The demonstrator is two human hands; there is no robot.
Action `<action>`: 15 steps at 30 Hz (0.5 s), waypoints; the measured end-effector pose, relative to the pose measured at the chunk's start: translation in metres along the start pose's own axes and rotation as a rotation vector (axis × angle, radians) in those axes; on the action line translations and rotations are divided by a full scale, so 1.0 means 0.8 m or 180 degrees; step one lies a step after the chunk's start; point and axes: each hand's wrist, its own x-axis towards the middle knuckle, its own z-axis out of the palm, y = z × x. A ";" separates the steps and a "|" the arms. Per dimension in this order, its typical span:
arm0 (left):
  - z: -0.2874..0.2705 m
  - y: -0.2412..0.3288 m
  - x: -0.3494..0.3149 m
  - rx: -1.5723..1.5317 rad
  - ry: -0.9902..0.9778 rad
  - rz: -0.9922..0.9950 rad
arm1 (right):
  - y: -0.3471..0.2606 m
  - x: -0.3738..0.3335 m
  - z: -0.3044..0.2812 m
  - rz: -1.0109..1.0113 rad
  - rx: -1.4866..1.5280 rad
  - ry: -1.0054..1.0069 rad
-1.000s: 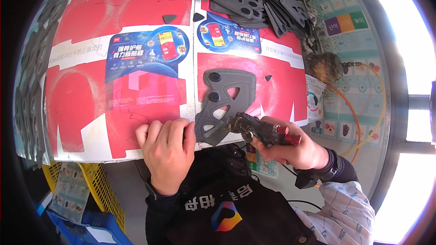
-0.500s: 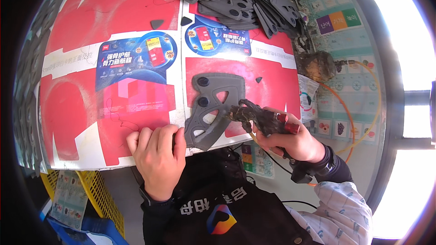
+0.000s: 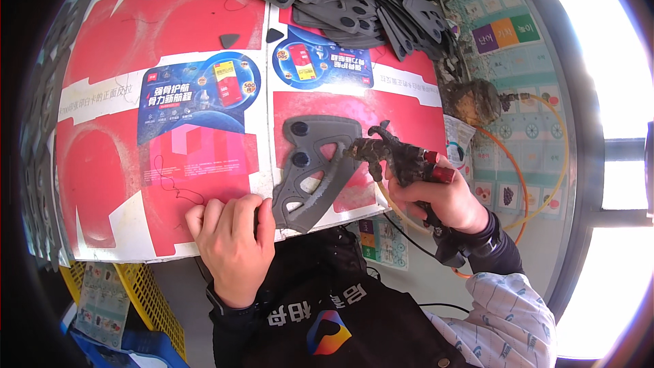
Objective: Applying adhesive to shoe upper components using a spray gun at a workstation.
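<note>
A curved grey foam piece [image 3: 289,172] with triangular cut-outs and two black round spots lies near the table's front edge. A pale streak runs along its right-hand strip. My right hand [image 3: 446,201] is closed around a grimy dark spray gun [image 3: 402,160] with red knobs; its nozzle points left at the piece's right edge. At the piece's lower left end rests my left hand [image 3: 235,245], fingers curled. Something dark shows between its thumb and forefinger, too hidden to name.
Red and white printed card sheets [image 3: 95,157] cover the table. Many similar grey pieces [image 3: 340,17] are heaped at the far side. A glue-crusted container [image 3: 473,102] and an orange hose [image 3: 507,157] are at the right. A yellow crate [image 3: 153,303] stands below left.
A pale streak has appeared along the grey piece's right-hand strip. The spray gun has turned slightly, its nozzle still beside the piece. My left hand stays at the piece's end.
</note>
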 end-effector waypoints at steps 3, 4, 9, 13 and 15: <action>0.000 0.000 0.000 -0.0018 -0.0002 -0.0010 | -0.004 0.005 0.002 0.0000 -0.0064 0.0017; 0.000 0.000 0.000 -0.0032 -0.0008 -0.0016 | -0.005 0.006 0.002 0.0002 -0.0071 0.0010; -0.002 -0.001 0.000 -0.0042 0.0001 -0.0025 | -0.013 0.009 0.009 -0.0055 -0.0138 -0.0105; -0.003 -0.002 -0.001 -0.0076 -0.0019 -0.0023 | -0.015 0.012 0.016 0.0035 -0.0175 -0.0159; -0.002 -0.002 -0.001 -0.0080 0.0003 -0.0031 | -0.014 0.014 0.021 -0.0018 -0.0221 -0.0178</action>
